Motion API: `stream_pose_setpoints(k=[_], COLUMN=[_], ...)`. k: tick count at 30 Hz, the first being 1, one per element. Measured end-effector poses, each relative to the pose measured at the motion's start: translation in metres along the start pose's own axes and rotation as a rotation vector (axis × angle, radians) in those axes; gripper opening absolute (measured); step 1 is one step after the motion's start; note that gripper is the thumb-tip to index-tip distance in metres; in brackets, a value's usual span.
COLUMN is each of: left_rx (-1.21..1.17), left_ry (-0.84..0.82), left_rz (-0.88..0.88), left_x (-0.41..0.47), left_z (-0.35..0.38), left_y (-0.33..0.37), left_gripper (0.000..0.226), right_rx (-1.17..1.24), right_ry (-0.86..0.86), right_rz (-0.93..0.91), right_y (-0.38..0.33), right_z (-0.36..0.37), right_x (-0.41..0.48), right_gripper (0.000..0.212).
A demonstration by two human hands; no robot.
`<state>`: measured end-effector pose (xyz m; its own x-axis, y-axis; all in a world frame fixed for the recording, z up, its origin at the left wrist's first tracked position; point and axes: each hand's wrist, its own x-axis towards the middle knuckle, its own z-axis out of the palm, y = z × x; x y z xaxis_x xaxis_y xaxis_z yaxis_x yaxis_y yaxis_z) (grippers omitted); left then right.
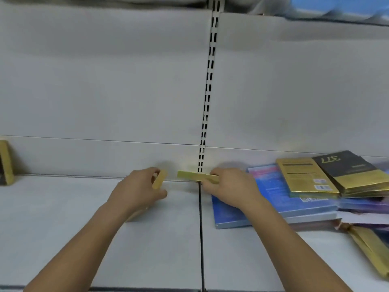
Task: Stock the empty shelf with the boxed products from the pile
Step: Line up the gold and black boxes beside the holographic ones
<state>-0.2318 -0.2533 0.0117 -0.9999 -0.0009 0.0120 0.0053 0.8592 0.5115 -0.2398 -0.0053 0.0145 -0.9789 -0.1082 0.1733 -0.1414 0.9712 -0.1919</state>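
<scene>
Head view: black box (345,167) reads 377 (inverted); hands (136,190) (229,186) grip gold boxes (160,179) (197,177)

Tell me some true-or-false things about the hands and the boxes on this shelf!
1. Each hand holds a thin gold box. True: the left hand grips the first gold box, and the right hand grips the second gold box.
2. The pile lies on the left side of the shelf. False: it lies on the right side.
3. In the pile, a flat gold box lies on top of a blue box. True.
4. A red box stands at the far left. False: the standing box there is gold.
5. The two held boxes touch each other. False: a gap shows between them.
</scene>
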Motion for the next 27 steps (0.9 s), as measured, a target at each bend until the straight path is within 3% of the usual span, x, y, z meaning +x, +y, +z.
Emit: stream_pose_setpoints(k=[2, 4, 7, 9, 11, 14, 18, 21, 27], left_rx=[0.045, 0.143, 0.222, 0.184, 0.106, -0.089, -0.41, -0.627, -0.883], left_ry=[0.022, 0.042, 0.059, 0.045, 0.041, 0.044, 0.104, 0.116, 0.101], left_rz=[-0.017, -0.025, -0.069, -0.102, -0.099, -0.066, -0.01, -0.006, -0.019], left_x=[0.003, 0.007, 0.011, 0.012, 0.013, 0.012, 0.01, 0.006, -0.003], left_z=[-0.013, -0.02, -0.029, -0.038, -0.045, -0.05, -0.051, -0.05, -0.046], left_y=[-0.003, -0.005, -0.009, -0.015, -0.025, -0.041, -0.069, -0.09, -0.125], left_gripper=[0.036, 0.034, 0.028, 0.029, 0.023, 0.019, 0.024, 0.016, 0.021], right_rx=[-0.025, -0.046, -0.005, 0.087, 0.191, 0.425, 1.044, 1.395, 1.633], right_ry=[0.132, 0.156, 0.002, -0.143, -0.222, -0.146, 0.046, 0.075, 0.083], right_rz=[-0.006, -0.021, -0.008, 0.022, 0.044, 0.065, 0.191, 0.294, 0.403], right_y=[-0.004, -0.006, -0.004, -0.002, -0.002, -0.007, -0.017, -0.025, -0.057], right_z=[-0.004, -0.004, -0.007, -0.015, -0.02, -0.024, -0.023, -0.012, 0.014], right_x=[0.004, 0.008, 0.012, 0.015, 0.018, 0.016, 0.008, 0.001, -0.011], right_gripper=[0.041, 0.039, 0.033, 0.046, 0.055, 0.056, 0.039, 0.024, 0.015])
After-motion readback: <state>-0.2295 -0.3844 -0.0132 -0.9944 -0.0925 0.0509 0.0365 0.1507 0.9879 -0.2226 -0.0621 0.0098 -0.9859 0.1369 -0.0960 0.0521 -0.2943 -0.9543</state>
